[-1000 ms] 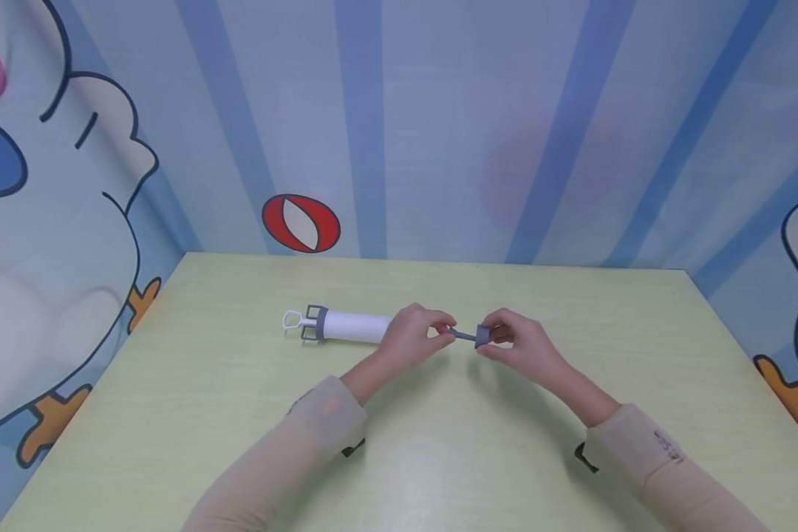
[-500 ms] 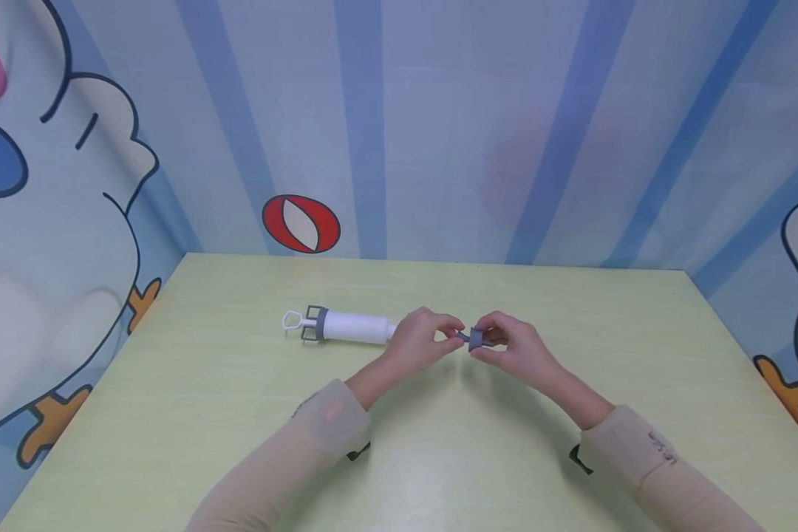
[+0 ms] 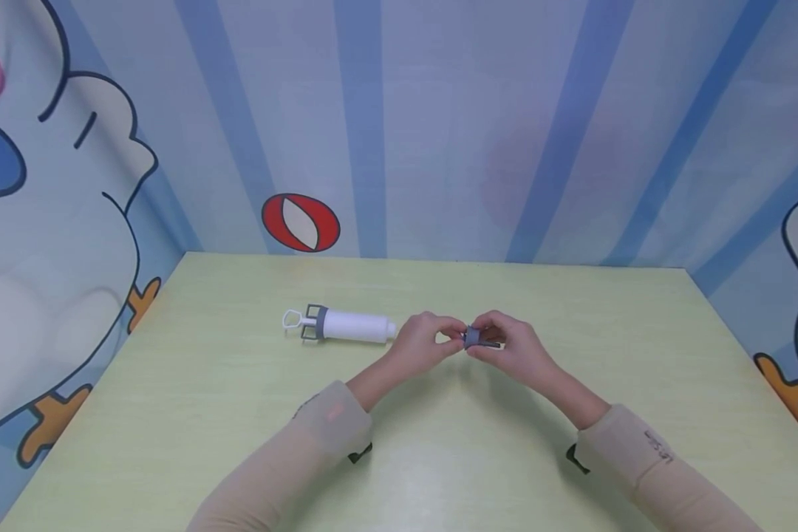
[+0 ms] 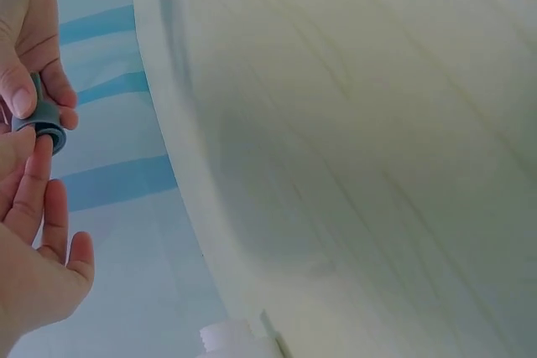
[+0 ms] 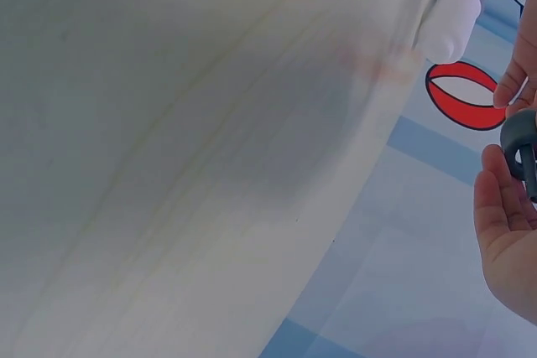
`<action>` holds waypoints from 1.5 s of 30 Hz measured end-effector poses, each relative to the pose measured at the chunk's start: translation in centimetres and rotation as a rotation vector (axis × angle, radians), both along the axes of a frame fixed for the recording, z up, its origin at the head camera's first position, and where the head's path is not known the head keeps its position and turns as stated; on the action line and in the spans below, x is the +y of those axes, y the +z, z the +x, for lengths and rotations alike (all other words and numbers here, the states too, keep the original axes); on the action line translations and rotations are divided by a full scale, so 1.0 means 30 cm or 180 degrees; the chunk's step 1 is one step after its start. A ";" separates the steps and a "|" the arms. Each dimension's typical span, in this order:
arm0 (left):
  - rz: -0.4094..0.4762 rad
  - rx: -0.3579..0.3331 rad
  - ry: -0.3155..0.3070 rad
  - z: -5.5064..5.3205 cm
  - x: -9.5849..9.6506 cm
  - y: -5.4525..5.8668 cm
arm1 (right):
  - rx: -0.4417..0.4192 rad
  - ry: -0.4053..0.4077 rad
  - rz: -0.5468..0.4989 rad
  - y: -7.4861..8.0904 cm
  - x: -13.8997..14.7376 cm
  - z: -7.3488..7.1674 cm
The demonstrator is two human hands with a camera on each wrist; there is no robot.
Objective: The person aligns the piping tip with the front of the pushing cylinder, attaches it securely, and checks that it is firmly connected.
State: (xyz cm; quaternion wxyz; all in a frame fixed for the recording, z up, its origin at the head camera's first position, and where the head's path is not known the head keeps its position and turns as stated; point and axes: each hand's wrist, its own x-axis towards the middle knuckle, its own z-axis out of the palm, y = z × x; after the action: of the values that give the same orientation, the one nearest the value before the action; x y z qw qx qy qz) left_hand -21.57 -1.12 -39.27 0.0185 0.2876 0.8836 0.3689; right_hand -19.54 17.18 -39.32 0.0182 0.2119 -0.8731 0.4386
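My left hand [image 3: 420, 341] and right hand [image 3: 515, 343] meet fingertip to fingertip just above the table. Between them is a small dark grey ring-shaped cap [image 3: 472, 338], pinched by the right thumb and fingers. A thin grey nozzle [image 3: 490, 344] runs through the cap, its narrow end pointing into the right palm. The left thumb and finger pinch its other end, mostly hidden by fingertips. The right wrist view shows the nozzle tip [image 5: 529, 172] sticking out of the cap. Left of the hands lies a white syringe-like tube [image 3: 355, 326] with a grey handled collar and a white pull ring.
The pale green-yellow table [image 3: 399, 473] ends at a blue striped backdrop [image 3: 432, 133] behind. Printed cartoon figures cover the side walls. Black straps [image 3: 360, 452] show under the sleeves.
The right hand has shifted left, sliding the cap along the nozzle towards the left fingertips; the nozzle's narrow end now shows beyond it. My left hand has moved slightly right. The tube stays put.
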 end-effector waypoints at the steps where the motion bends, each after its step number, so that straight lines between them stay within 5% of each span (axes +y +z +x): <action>1: 0.0012 0.0006 -0.0010 0.000 0.000 0.000 | -0.0002 -0.0009 -0.0007 0.001 0.000 0.000; 24: 0.0149 -0.0091 0.0150 -0.012 -0.002 -0.026 | -0.0123 0.0071 -0.0131 0.010 -0.019 0.010; 45: -0.0085 -0.0047 0.0223 -0.009 -0.007 -0.036 | -0.0062 0.0099 -0.0017 0.010 -0.039 0.028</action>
State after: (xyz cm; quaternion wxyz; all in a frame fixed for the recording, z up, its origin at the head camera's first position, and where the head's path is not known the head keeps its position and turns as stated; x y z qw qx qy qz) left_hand -21.85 -1.33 -40.35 0.0159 0.2535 0.8979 0.3596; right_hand -18.69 16.00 -39.00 0.0034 0.2211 -0.8687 0.4432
